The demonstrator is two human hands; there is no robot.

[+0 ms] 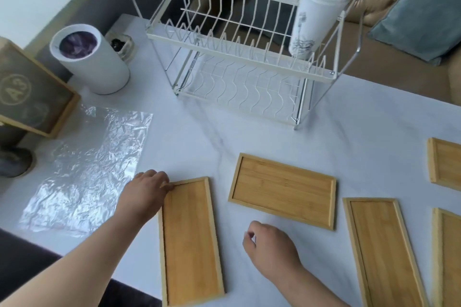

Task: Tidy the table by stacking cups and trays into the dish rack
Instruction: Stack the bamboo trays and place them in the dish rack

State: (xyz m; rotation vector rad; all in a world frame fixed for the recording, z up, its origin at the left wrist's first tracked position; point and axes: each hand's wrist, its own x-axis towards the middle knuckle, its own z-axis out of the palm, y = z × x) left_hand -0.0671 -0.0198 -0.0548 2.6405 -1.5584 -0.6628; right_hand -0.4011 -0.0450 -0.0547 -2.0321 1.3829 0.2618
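— What does the left hand (147, 188) do?

— It lies at about 7 o'clock on the white marble-pattern table (349, 112). Its fingers are bent and close together, and the fingertips touch the far left corner of the long rectangular bamboo tray (189, 242). I cannot tell if the hand grips the rim or only presses on it. The tray lies flat.

— And the right hand (269, 247)?

— It is at 6 o'clock, curled narrow, almost a loose fist. It holds nothing. It is between the first tray and the second bamboo tray (283, 190), touching neither of them.

— Where are the other trays?

— A third bamboo tray (381, 252) lies at 5 o'clock. Two more bamboo trays, one (446, 164) at 3 o'clock and one (449, 257) at 4 o'clock, are cut by the edge of the view.

— And the rack?

— The white two-level wire dish rack (224, 40) stands at 12 o'clock. A stack of white paper cups (321, 7) leans tilted in its upper level, at the right end. The lower level has nothing in it.

— What is on the left?

— A crumpled clear plastic sheet (87, 164) at 9 o'clock, and a white cylinder container (92, 60) at 10 o'clock.
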